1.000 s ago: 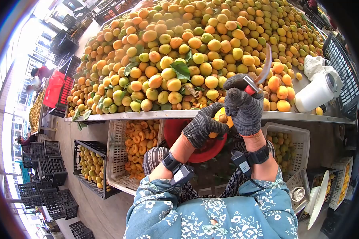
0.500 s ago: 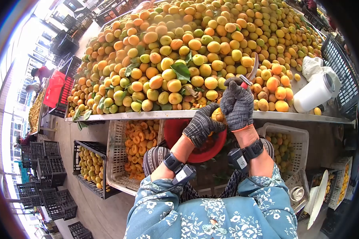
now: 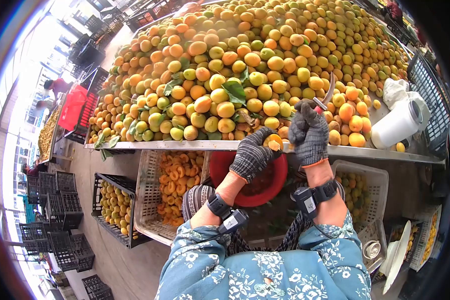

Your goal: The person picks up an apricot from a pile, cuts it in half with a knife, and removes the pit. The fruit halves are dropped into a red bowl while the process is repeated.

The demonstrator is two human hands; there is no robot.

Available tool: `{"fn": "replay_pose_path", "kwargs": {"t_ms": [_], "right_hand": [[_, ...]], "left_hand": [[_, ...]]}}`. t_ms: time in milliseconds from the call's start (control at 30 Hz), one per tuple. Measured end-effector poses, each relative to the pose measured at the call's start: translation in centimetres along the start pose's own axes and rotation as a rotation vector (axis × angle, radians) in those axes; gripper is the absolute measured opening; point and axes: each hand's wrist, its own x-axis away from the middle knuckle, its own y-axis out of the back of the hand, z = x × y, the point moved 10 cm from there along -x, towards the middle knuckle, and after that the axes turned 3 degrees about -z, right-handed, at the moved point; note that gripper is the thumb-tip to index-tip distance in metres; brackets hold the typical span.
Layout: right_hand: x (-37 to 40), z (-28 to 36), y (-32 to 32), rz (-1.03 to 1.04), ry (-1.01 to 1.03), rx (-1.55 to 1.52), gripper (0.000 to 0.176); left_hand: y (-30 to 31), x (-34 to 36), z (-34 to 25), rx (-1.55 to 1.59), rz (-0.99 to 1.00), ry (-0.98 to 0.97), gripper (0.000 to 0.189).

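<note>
My left hand (image 3: 252,156), in a dark knit glove, holds an orange apricot (image 3: 274,143) above a red bowl (image 3: 275,187) on my lap. My right hand (image 3: 309,134), gloved the same way, grips a small curved knife (image 3: 328,93) with a red handle; its blade points up over the fruit. The two hands are a little apart at the front edge of a metal table (image 3: 185,145). A huge heap of yellow and orange apricots (image 3: 245,65) with a few green leaves covers the table.
A white plastic jar (image 3: 400,124) and a white cloth (image 3: 397,90) lie at the table's right end. Below, a white crate (image 3: 150,195) holds halved apricots, a black crate (image 3: 116,205) and another white crate (image 3: 375,180) hold whole ones. Empty black crates (image 3: 50,200) stand at left.
My hands have drawn apart: the right hand with the knife moved slightly right and up off the fruit, and the left hand keeps the apricot over the red bowl.
</note>
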Motion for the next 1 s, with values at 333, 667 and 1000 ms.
{"fn": "replay_pose_path", "kwargs": {"t_ms": [333, 667, 1000], "right_hand": [[2.5, -0.9, -4.3, 0.127, 0.378, 1.249, 0.024], [2.4, -4.0, -1.9, 0.218, -0.173, 0.762, 0.014], [1.0, -0.8, -0.3, -0.030, 0.045, 0.597, 0.010]], "left_hand": [[3.3, 0.5, -3.2, -0.495, -0.287, -0.085, 0.032], [7.3, 0.6, -0.6, 0.342, 0.034, 0.228, 0.039], [23.5, 9.4, 5.2, -0.072, -0.169, 0.320, 0.056]]}}
